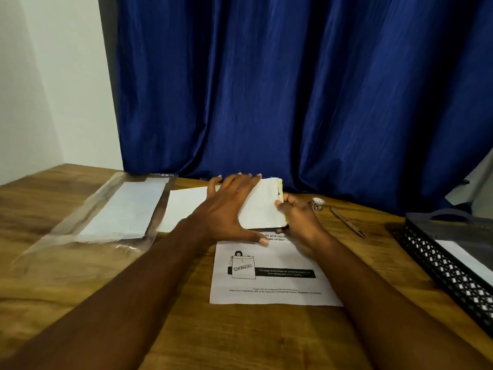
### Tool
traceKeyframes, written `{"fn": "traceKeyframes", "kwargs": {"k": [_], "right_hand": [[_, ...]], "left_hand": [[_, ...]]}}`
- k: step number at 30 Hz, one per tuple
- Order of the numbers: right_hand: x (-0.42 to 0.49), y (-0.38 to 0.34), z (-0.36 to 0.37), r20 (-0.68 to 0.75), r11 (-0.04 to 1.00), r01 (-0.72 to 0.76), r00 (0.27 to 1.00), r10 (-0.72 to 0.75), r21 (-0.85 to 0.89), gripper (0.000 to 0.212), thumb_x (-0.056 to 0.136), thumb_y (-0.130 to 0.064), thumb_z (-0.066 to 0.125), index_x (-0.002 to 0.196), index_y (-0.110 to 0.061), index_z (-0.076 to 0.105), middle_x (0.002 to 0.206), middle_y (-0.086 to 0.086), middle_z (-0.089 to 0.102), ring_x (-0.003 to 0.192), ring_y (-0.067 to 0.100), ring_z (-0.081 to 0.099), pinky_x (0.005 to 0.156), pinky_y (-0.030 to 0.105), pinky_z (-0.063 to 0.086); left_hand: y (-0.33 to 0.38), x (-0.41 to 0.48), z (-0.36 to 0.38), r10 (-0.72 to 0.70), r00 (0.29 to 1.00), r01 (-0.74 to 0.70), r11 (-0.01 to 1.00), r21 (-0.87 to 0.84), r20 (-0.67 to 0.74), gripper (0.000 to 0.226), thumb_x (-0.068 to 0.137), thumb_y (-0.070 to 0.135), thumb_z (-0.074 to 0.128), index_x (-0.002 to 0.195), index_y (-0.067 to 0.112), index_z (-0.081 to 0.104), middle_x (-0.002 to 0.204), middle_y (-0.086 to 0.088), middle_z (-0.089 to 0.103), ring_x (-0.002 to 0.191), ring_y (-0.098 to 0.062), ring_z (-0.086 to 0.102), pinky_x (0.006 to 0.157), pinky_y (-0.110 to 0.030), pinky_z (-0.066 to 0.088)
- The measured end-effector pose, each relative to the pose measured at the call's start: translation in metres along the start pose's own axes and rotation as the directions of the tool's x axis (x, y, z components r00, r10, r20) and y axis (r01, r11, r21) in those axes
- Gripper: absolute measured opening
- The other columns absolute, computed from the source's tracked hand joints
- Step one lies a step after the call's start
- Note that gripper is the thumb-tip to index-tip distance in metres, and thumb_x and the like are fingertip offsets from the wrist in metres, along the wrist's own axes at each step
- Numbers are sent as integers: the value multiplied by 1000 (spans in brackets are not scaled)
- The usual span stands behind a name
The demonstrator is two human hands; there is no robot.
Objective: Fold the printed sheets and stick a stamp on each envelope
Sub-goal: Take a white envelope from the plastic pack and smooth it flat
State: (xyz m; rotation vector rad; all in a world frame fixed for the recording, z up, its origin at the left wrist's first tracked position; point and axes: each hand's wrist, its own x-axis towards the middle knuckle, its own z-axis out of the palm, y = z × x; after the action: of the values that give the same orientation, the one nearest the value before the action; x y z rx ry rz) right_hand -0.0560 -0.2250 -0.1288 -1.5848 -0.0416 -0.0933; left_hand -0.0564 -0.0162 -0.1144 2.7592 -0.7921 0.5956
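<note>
The left grip [229, 209] lies spread flat on a white paper bundle [262, 206] near the far edge of the worktop [80, 303]. The right grip [298, 220] pinches the bundle's right end. The printed sheet [272, 279] lies flat towards the near edge, partly under the bundle. A small roll [317, 204] stands to the right.

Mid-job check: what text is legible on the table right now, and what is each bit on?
"CONFIDENTIAL": on the drawn envelope on the printed sheet.
"...ts and more" and "...gle order!": sheet's top edge, starts hidden by the left hand.
Black bar and two bottom lines on the sheet: too blurred to read.
No readable text: white envelope pinched by the right hand, small roll, pen.
</note>
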Motion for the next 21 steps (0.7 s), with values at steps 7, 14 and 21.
{"fn": "traceKeyframes", "kwargs": {"k": [7,14,21], "right_hand": [[-7,-9,-1,97,996,-86,992,84,21,28,102,-7,51,120,-9,73,114,15,78,104,35,73,80,47,57],[-8,-16,-13,-138,963,134,976,-169,-234,16,96,0,59,104,-8,71,82,5,70,66,16,65,57,25,50],[-6,-6,-33,145,484,292,937,-318,-825,68,91,-57,66,152,-38,43,153,-4,53,141,23,48,117,52,38]], "left_hand": [[-13,-5,2,-26,999,26,1000,-6,35,124,70,79,70,161,38,-4,156,6,32,146,-21,30,124,-55,-1],[-13,-8,1,-39,998,38,999,13,52,120,73,77,69,162,36,0,161,6,25,150,-19,23,123,-53,-4],[-11,-13,-3,-58,996,56,997,44,60,116,76,78,66,163,34,4,163,6,22,151,-18,17,122,-51,-7]]}}
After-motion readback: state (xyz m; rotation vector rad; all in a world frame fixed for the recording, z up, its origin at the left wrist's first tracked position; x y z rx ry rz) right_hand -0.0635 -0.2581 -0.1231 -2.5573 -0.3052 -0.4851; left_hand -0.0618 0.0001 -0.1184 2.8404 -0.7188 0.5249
